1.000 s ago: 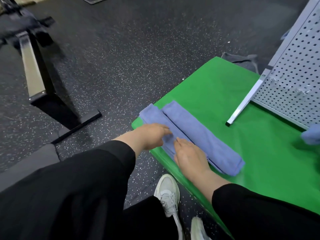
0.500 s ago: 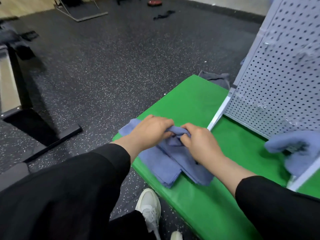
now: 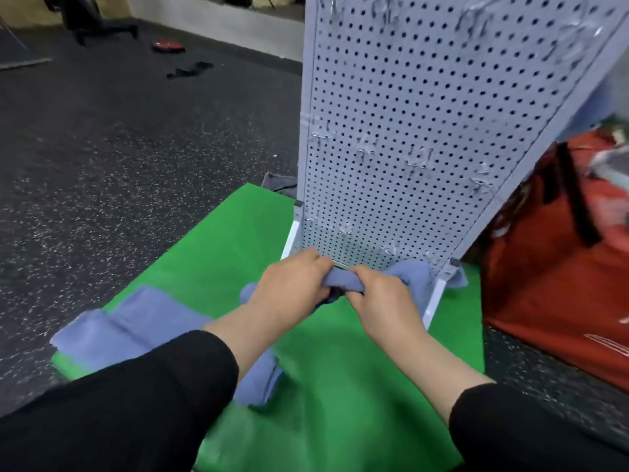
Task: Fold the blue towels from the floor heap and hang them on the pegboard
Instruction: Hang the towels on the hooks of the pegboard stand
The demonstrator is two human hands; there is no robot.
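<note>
A folded blue towel [image 3: 342, 280] is bunched between both hands just in front of the foot of the white pegboard [image 3: 425, 124]. My left hand [image 3: 292, 287] grips its left end and my right hand [image 3: 381, 294] grips its right end, fingers curled over it. The towel's tail [image 3: 136, 328] trails down to the left over the green mat [image 3: 326, 379], partly hidden under my left forearm. Another blue towel [image 3: 413, 272] is at the pegboard's base, behind my right hand. Small metal hooks [image 3: 417, 158] stick out of the board.
A red bag [image 3: 558, 287] stands right of the pegboard. The mat lies on dark speckled floor [image 3: 119, 148]. A grey cloth [image 3: 280, 183] peeks out behind the mat's far corner. Gym gear [image 3: 98, 23] and a red disc [image 3: 168, 46] lie far back left.
Both hands gathered the flat folded towel at its middle, lifted it off the mat and carried it right toward the pegboard's foot. The view swung up and right, showing the pegboard and red bag.
</note>
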